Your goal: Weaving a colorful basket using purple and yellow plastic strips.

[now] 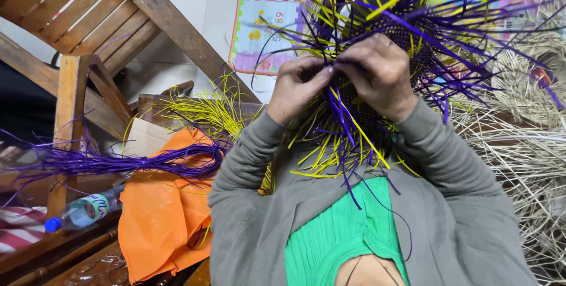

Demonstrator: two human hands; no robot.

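Fingertips of the left hand [298, 88] and right hand [380, 74] are buried in the woven piece [407, 38], so grip contact is not visible. The plastic bottle [82, 210] is partly covered by the orange cloth [162, 221] (label unreadable). The wooden chair [88, 21] and pale straw [525, 144], apparently bundled, run off frame.

We see a half-woven purple and yellow basket [407, 38] pinched between both hands. Its loose strands fan outward around them.

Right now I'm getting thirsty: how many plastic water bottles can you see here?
1. The plastic water bottle with a blue cap lies on its side at lower left, beside the orange cloth. Others may be hidden under the strands.
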